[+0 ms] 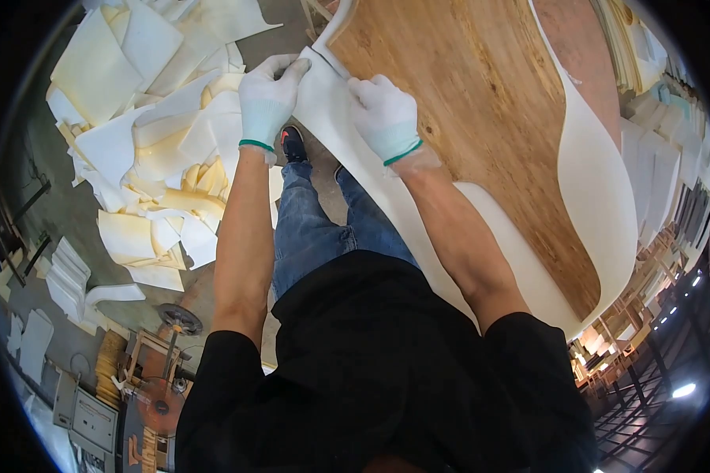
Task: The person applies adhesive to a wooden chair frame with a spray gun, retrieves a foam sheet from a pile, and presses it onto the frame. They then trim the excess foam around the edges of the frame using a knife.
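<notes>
A white foam sheet [599, 181] lies in front of me, with a curved brown wooden panel [481, 102] on top of it. The sheet shows as a white margin around the panel, and a strip of it hangs toward my legs. My left hand [270, 88], in a white knitted glove with a green cuff edge, pinches the near left corner of that strip. Beside the panel's left edge, my right hand [383, 114], gloved alike, is closed over the foam. A thin dark line runs from its fingers toward the corner; I cannot tell what it grips.
A large heap of white and yellowish foam offcuts [150, 142] covers the floor at left. Stacked foam sheets [655, 158] stand at right. A machine with a wheel [162, 402] and a grey control box [87, 418] are at lower left. My shoe [293, 144] is below the strip.
</notes>
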{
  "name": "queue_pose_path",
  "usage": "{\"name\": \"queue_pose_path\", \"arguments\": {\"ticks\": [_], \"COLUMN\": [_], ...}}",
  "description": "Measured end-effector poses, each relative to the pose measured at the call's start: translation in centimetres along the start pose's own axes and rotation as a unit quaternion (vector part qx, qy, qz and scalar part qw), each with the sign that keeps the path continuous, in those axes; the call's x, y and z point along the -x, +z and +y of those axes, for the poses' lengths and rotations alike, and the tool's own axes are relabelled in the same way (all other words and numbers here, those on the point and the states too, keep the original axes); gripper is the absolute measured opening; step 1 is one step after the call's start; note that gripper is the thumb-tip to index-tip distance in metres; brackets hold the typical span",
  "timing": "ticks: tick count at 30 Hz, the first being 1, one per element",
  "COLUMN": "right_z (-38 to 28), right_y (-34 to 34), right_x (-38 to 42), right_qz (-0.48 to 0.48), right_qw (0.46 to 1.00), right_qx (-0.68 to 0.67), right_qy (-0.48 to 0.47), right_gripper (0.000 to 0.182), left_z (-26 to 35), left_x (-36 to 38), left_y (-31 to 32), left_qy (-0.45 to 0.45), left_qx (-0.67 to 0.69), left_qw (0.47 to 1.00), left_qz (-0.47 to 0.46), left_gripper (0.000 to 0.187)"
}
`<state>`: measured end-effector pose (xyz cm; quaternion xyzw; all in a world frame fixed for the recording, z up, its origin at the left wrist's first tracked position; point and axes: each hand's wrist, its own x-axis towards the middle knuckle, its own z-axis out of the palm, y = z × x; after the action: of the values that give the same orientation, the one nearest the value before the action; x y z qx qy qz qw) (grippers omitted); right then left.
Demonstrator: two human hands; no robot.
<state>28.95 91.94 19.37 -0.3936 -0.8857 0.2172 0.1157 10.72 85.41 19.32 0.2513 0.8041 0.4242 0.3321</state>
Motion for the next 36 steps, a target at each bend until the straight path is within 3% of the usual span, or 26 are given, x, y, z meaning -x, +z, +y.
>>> {"name": "queue_pose_path", "arguments": {"ticks": [5, 7, 26, 31, 32, 33, 34, 35, 36], "right_z": [1.2, 1.4, 1.9, 1.9, 1.9, 1.8, 1.8, 1.8, 1.8], "right_y": [-0.8, -1.4, -1.6, -3.9, -3.9, -4.0, -3.9, -4.0, -4.1], "right_x": [2.9, 4.0, 5.0, 7.9, 7.9, 7.6, 7.3, 7.3, 7.3], "right_qz": [-0.026, -0.091, -0.105, -0.159, -0.162, -0.147, -0.13, -0.131, -0.119], "right_qw": [1.0, 0.995, 0.991, 0.98, 0.979, 0.982, 0.984, 0.984, 0.987], "right_qx": [0.004, 0.018, 0.046, 0.068, 0.069, 0.075, 0.081, 0.078, 0.067], "right_qy": [0.008, 0.046, 0.065, 0.098, 0.099, 0.095, 0.09, 0.09, 0.087], "right_gripper": [0.018, 0.015, 0.015, 0.011, 0.011, 0.013, 0.016, 0.016, 0.014], "left_z": [-1.1, -0.9, -2.1, -2.4, -2.4, -2.5, -3.8, -6.3, -9.5], "left_x": [-0.2, -0.1, -0.6, -0.5, 0.1, 0.7, 1.4, 2.7, 4.0], "left_y": [0.3, 0.3, 0.2, 0.2, 0.6, 0.7, 0.8, 1.1, 1.5], "left_qy": [-0.004, -0.004, 0.002, -0.015, 0.017, 0.048, 0.047, -0.109, -0.256], "left_qx": [0.027, 0.028, 0.045, 0.051, 0.106, 0.158, 0.156, 0.369, 0.554], "left_qw": [1.0, 1.0, 0.999, 0.998, 0.993, 0.981, 0.981, 0.921, 0.792], "left_qz": [-0.003, 0.0, 0.002, -0.02, 0.039, 0.099, 0.1, 0.057, 0.011], "left_gripper": [0.034, 0.034, 0.033, 0.037, 0.043, 0.049, 0.049, 0.052, 0.056]}}
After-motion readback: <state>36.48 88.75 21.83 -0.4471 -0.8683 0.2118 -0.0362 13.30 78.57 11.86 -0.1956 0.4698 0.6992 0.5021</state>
